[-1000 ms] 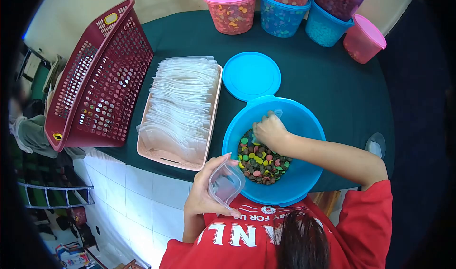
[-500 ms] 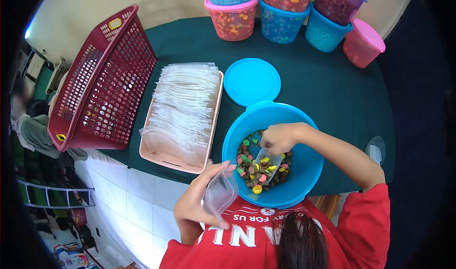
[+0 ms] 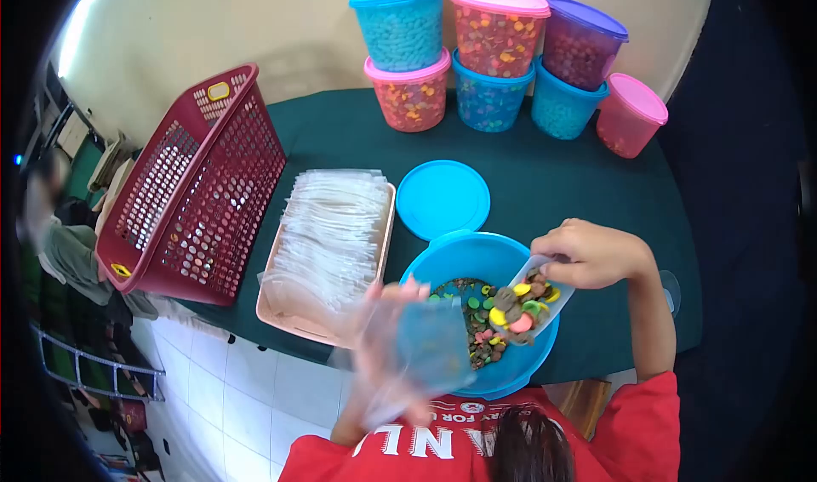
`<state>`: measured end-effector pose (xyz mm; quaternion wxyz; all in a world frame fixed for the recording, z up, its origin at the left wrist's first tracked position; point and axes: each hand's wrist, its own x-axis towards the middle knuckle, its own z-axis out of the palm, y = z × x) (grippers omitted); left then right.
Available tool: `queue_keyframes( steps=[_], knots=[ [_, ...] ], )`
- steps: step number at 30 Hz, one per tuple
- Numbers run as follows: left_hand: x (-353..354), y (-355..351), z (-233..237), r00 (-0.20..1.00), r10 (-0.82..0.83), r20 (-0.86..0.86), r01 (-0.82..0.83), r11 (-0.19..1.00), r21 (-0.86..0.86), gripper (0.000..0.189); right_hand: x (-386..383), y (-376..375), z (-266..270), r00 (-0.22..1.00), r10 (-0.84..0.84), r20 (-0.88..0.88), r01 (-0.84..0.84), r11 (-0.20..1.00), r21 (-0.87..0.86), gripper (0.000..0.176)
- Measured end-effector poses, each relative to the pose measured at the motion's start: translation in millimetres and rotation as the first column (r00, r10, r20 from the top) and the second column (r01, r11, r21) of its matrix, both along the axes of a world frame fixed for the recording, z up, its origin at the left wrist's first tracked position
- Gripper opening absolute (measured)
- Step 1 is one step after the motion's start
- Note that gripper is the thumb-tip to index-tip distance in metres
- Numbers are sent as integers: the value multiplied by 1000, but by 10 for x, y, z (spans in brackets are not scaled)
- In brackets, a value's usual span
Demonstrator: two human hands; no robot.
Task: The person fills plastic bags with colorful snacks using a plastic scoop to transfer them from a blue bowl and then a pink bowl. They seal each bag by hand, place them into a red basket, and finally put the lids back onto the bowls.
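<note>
My right hand (image 3: 596,248) is closed around a translucent scoop (image 3: 557,302). The scoop is heaped with small brown, yellow, pink and green round pieces (image 3: 521,303) and is tilted down to the left, over a blue tub (image 3: 545,346). More of the same pieces (image 3: 481,333) lie at the bottom of the tub. Smeared by motion, my left hand (image 3: 379,346) holds a clear plastic bag (image 3: 430,337) at the tub's left side, with the bag's mouth facing the scoop. The two look apart.
Left of the tub, a pale pink tray (image 3: 385,252) holds a row of clear bags (image 3: 332,227). A flat blue lid (image 3: 442,199) lies behind the tub. A maroon basket (image 3: 213,201) stands at the left. Lidded tubs (image 3: 498,44) are stacked along the wall.
My right hand has lifted the loaded scoop out of the pieces, up and to the right. My left hand has brought the bag rightward over the tub's edge. The view has tilted up.
</note>
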<state>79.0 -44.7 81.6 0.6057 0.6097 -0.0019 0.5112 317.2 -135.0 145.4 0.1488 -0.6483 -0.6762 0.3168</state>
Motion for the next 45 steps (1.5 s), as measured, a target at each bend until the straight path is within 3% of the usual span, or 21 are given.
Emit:
queue_keyframes(
  steps=[3,5,9,12,13,15,16,17,21,23,25,26,30,31,33,35,37,39,41,43,45],
  knots=[
    [228,25,-394,992,44,-119,-51,997,-57,86,83,-85,126,993,-117,-24,118,991,65,16],
    [242,54,-438,818,109,-565,57,962,267,90,95,-87,165,987,-163,-6,164,985,56,16],
    [258,50,-344,754,173,-634,114,915,386,88,-9,26,109,987,-144,77,137,986,91,19],
    [268,21,-301,759,193,-621,59,931,361,86,-209,144,107,907,-126,402,122,992,37,16],
    [272,13,-314,758,194,-622,59,931,361,86,-296,156,106,908,-126,400,122,992,38,16],
    [276,3,-348,755,193,-627,34,943,331,81,-495,163,120,751,-144,644,106,989,98,14],
    [275,0,-347,753,195,-629,31,944,330,81,-603,182,141,667,-98,739,101,994,41,14],
    [276,-4,-341,749,196,-633,29,945,327,79,-712,198,171,668,-95,738,98,994,40,14],
    [268,26,-377,740,197,-643,67,930,362,79,-1117,291,226,360,135,923,-44,991,-128,16],
    [273,36,-398,745,225,-628,68,911,407,80,-1247,301,182,338,92,937,-64,995,-75,15],
    [275,60,-464,732,272,-625,116,854,507,87,-1320,329,82,212,149,966,-131,984,-123,16],
    [280,49,-522,702,273,-658,96,879,467,96,-1350,347,10,182,150,972,-87,987,-137,17],
    [265,34,-472,719,222,-659,102,903,416,101,-1226,272,180,306,140,942,-154,983,-96,20],
    [272,12,-490,762,169,-625,66,940,335,101,-1189,238,206,309,143,940,-154,983,-99,20],
    [272,0,-499,801,115,-588,39,969,243,102,-1133,179,260,351,-51,935,-145,983,108,20],
    [290,27,-441,738,134,-662,105,946,308,99,-1082,124,343,376,-51,925,-99,991,95,21],
    [269,51,-385,719,163,-676,139,919,370,94,-1001,68,405,374,-242,895,-53,958,281,18],
    [253,48,-362,712,336,-616,64,843,533,92,-908,30,473,418,-230,879,14,969,246,19],
    [246,36,-397,721,309,-620,49,870,490,93,-844,51,407,457,-226,860,82,974,213,21],
    [256,20,-493,860,156,-485,-97,985,145,94,-744,151,17,384,-91,919,-69,989,127,24],
    [253,21,-489,883,142,-448,-93,987,130,94,-715,313,-516,334,117,935,-85,992,-94,27]
  ],
)
